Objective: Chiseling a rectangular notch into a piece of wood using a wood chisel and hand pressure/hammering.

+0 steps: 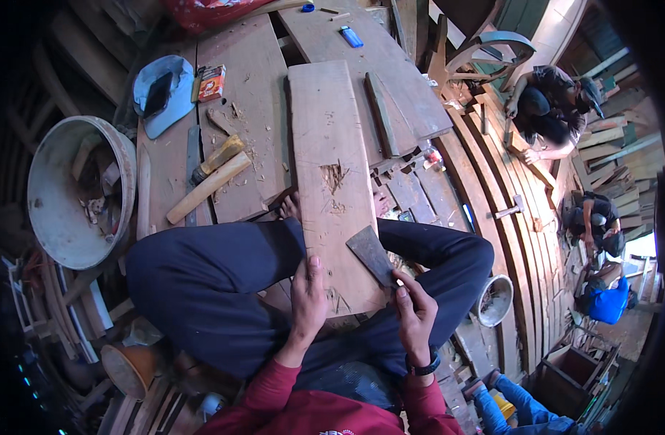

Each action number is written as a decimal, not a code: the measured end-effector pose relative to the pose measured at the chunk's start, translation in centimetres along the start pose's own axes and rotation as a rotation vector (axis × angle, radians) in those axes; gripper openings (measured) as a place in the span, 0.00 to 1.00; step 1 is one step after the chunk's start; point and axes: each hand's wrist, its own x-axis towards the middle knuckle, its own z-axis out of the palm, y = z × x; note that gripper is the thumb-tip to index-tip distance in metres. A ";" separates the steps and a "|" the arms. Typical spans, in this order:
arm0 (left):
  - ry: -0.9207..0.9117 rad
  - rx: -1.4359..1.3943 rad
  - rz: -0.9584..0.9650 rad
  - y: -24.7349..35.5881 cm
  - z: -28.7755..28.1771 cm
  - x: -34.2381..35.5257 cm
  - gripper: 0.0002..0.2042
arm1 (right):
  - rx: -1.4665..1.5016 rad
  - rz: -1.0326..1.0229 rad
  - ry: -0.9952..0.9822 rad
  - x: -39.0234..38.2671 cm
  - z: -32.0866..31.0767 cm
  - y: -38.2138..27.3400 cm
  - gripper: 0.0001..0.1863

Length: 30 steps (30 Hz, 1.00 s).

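Note:
A long wooden board [332, 138] lies lengthwise in front of me, its near end over my lap between my bent knees. Its face has a rough gouge in the middle and several scratches. My left hand [311, 297] is closed on the board's near left edge, thumb on top. At the near right corner, my right hand [416, 315] pinches the narrow end of a dark, flaring flat metal blade [370, 254]. The blade's wide end lies over the board's right edge; whether it touches the wood I cannot tell. A small pale bit shows at my right fingertips.
A white bucket [42, 185] with scraps stands left. Nearby lie a yellow-handled tool [220, 156], a wooden stick [209, 188], a light-blue cap [162, 119] holding a phone, and a small box [212, 83]. A blue lighter [351, 37] lies farther off. Co-workers [554, 109] sit right beside long beams.

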 end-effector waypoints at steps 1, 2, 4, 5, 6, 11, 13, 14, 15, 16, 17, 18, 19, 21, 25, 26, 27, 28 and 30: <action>-0.008 0.014 0.006 -0.4 0.0 -0.3 0.24 | 0.013 0.002 0.011 0.1 0.3 0.1 0.15; 0.049 -0.038 0.036 -0.8 0.0 -0.5 0.24 | 0.016 -0.010 -0.020 0.3 0.6 0.2 0.15; 0.117 -0.175 0.071 -1.0 -0.1 -0.8 0.24 | 0.022 0.000 -0.074 0.4 1.1 0.0 0.15; 0.097 -0.167 0.076 -0.9 -0.3 -0.7 0.24 | 0.027 0.001 -0.052 0.5 1.4 0.1 0.15; 0.109 -0.205 0.050 -0.5 -0.6 -0.6 0.24 | 0.012 -0.041 -0.082 0.6 1.7 0.2 0.15; 0.063 -0.407 -0.062 -0.2 -1.5 -0.1 0.28 | -0.078 -0.052 -0.131 0.7 2.4 -0.5 0.17; 0.035 -0.434 -0.059 -0.3 -1.5 -0.1 0.29 | -0.071 -0.062 -0.118 0.7 2.4 -0.4 0.17; 0.028 -0.517 -0.087 -0.4 -1.5 -0.2 0.29 | -0.051 -0.057 -0.114 0.6 2.4 -0.3 0.17; 0.022 -0.600 -0.115 -0.5 -1.5 -0.1 0.29 | -0.031 -0.053 -0.111 0.6 2.4 -0.2 0.17; 0.023 -0.600 -0.108 -0.7 -1.6 -0.1 0.29 | -0.027 -0.059 -0.112 0.4 2.4 -0.3 0.17; -0.010 -0.733 -0.127 -0.8 -1.6 0.0 0.29 | -0.010 -0.046 -0.104 0.3 2.3 -0.3 0.16; -0.044 -0.865 -0.145 -1.0 -1.7 0.1 0.29 | 0.007 -0.034 -0.097 0.1 2.3 -0.3 0.16; -0.042 -0.866 -0.137 -1.2 -1.6 0.0 0.29 | 0.009 -0.040 -0.100 0.0 2.2 -0.2 0.16; -0.075 -0.919 -0.157 -1.6 -1.4 -0.2 0.29 | -0.016 -0.080 -0.066 -0.4 1.8 0.3 0.16; -0.117 -1.097 -0.299 -3.0 -0.9 -0.2 0.27 | 0.029 -0.040 -0.055 -1.4 1.1 0.4 0.17; -0.161 -1.127 -0.354 -3.0 -0.7 -0.3 0.27 | 0.045 -0.027 -0.058 -1.7 0.9 0.3 0.16; -0.160 -1.129 -0.344 -3.1 -0.4 -0.6 0.27 | 0.047 -0.034 -0.063 -1.8 0.8 0.6 0.16; -0.211 -1.155 -0.414 -2.9 0.0 -1.1 0.28 | 0.052 -0.066 -0.051 -2.0 0.6 1.0 0.16; -0.350 -1.146 -0.511 -3.4 0.5 -1.3 0.30 | 0.059 -0.103 -0.042 -2.4 0.1 1.4 0.16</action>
